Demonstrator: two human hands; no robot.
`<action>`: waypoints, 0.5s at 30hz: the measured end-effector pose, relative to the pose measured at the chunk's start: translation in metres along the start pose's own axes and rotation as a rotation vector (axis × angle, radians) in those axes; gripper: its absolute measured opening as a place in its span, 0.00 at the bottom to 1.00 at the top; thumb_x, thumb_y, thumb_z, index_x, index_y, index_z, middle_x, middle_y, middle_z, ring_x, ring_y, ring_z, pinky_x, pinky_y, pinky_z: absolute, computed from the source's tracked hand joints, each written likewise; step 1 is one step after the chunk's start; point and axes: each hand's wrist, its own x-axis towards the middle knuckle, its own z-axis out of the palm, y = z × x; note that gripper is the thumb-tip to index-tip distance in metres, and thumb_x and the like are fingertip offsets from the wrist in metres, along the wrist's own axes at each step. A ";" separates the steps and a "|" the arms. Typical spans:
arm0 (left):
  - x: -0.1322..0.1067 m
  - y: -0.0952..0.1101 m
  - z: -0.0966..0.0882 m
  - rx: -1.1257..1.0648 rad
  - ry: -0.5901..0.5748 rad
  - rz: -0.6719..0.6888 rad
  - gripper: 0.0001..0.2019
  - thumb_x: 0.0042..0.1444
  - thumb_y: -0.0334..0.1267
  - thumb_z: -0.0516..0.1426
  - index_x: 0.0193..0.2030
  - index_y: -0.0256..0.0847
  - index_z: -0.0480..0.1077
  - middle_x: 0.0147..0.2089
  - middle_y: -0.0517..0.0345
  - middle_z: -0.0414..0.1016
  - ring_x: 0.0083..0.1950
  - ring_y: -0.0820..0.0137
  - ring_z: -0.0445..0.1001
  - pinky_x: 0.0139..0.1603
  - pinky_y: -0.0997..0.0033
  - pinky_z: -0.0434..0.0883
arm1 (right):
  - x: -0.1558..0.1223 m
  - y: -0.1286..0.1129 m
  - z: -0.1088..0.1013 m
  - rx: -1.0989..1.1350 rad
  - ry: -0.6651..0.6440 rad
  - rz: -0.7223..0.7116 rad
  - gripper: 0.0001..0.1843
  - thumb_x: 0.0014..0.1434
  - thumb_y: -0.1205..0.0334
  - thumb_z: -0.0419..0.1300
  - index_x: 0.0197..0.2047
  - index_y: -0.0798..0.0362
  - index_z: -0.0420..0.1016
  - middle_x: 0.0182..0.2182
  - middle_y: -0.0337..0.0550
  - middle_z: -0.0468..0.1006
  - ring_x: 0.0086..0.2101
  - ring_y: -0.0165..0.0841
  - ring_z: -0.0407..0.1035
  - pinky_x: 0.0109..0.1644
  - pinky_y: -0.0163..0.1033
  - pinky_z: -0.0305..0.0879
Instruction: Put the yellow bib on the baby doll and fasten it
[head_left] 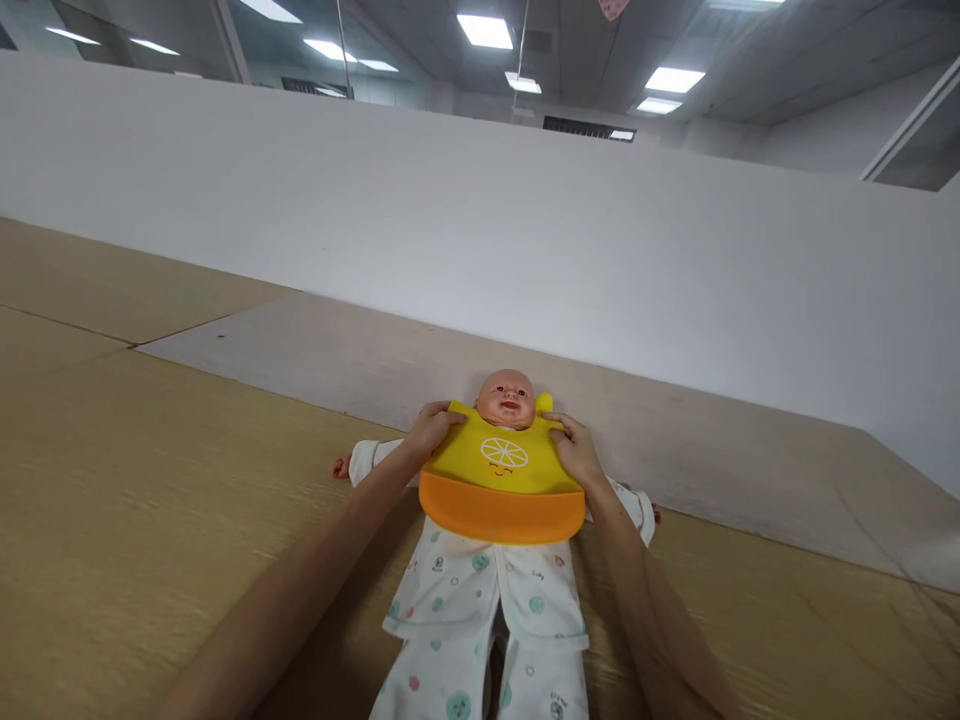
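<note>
A baby doll [508,392] lies on its back, dressed in a white printed outfit [484,585]. Over its chest is a yellow silicone bib [465,455] with a citrus-slice face and an orange catch pocket [501,510] along the bottom. My left hand [433,428] is closed on the bib's upper left edge near the doll's shoulder. On the opposite side my right hand [576,450] has its fingers on the bib's upper right edge, just below a raised yellow strap tab [544,402]. The doll's arms stretch out sideways beneath my wrists.
The doll rests on a wood-toned surface [187,480], its head toward a pale grey strip [360,345]. Behind that rises a white wall [480,230]. Glass panels [420,60] above it show ceiling lights.
</note>
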 end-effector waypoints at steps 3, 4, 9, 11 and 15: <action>0.000 -0.002 0.002 0.111 0.044 -0.007 0.10 0.41 0.36 0.55 0.33 0.36 0.69 0.25 0.57 0.73 0.24 0.68 0.71 0.23 0.73 0.66 | 0.001 0.005 0.001 -0.020 0.012 0.006 0.22 0.49 0.60 0.49 0.44 0.57 0.76 0.37 0.42 0.77 0.29 0.28 0.64 0.33 0.33 0.58; 0.000 -0.004 0.003 0.180 0.071 -0.002 0.10 0.42 0.36 0.54 0.33 0.36 0.69 0.25 0.57 0.73 0.24 0.68 0.71 0.23 0.74 0.66 | 0.002 0.007 0.002 -0.029 0.008 0.014 0.22 0.49 0.60 0.49 0.43 0.57 0.76 0.37 0.42 0.77 0.30 0.29 0.65 0.35 0.33 0.59; 0.001 -0.013 0.007 0.431 0.186 0.029 0.04 0.44 0.34 0.52 0.24 0.36 0.66 0.19 0.60 0.66 0.21 0.73 0.65 0.21 0.76 0.56 | 0.001 0.016 0.007 -0.082 -0.047 0.068 0.18 0.48 0.63 0.50 0.38 0.58 0.77 0.35 0.43 0.78 0.32 0.31 0.69 0.40 0.36 0.62; 0.001 -0.012 0.007 0.482 0.204 0.030 0.04 0.43 0.33 0.53 0.22 0.37 0.65 0.18 0.61 0.63 0.21 0.73 0.63 0.20 0.76 0.54 | 0.000 0.017 0.008 -0.101 -0.063 0.072 0.16 0.48 0.63 0.51 0.36 0.57 0.77 0.36 0.44 0.78 0.36 0.33 0.70 0.44 0.37 0.62; 0.000 -0.010 0.007 0.530 0.215 0.027 0.03 0.42 0.32 0.54 0.21 0.37 0.65 0.17 0.61 0.62 0.20 0.73 0.62 0.21 0.75 0.53 | 0.000 0.017 0.009 -0.132 -0.095 0.085 0.16 0.50 0.62 0.51 0.35 0.57 0.77 0.36 0.44 0.78 0.37 0.35 0.70 0.45 0.38 0.63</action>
